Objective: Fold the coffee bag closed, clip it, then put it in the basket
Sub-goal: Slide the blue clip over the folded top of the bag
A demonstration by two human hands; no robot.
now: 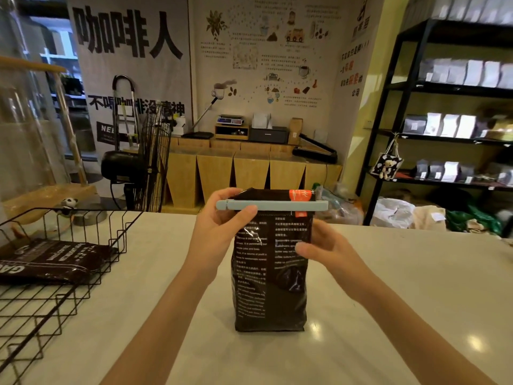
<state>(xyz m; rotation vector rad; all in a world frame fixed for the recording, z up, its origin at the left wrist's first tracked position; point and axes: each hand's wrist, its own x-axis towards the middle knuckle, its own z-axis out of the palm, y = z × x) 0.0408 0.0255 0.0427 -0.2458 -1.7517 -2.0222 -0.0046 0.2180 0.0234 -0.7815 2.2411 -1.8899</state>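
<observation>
My left hand [219, 218] pinches the left end of a pale blue bag clip [272, 205], thumb in front and fingers wrapped behind the bag's folded top. My right hand [324, 243] grips the right side of the coffee bag [270, 273] a little lower down, thumb across its front. The bag stands upright on the table [388, 287] between my hands, its top rolled over and the clip lying level across it just under the fold.

The bag is dark brown and glossy, covered in small white print too fine for me to read. An orange label [299, 195] sits on the rolled top, toward my right hand.

To the left of my left hand, a black wire basket [69, 273] rests on the table. A second dark coffee bag [50, 262] lies flat inside it; I can make out white capitals starting "GA" at its near edge.

The table is white and shiny, with lamp reflections near my right forearm.

Beyond my hands is a shop room. A wall banner [127, 34] far ahead and left shows large black Chinese characters, 咖啡人. Below it stands a black floor fan [144, 162]. Straight ahead is a wooden counter [249, 168] carrying a scale and boxes. Far right of my right hand, black shelving [402, 107] holds rows of pale and dark bags.
</observation>
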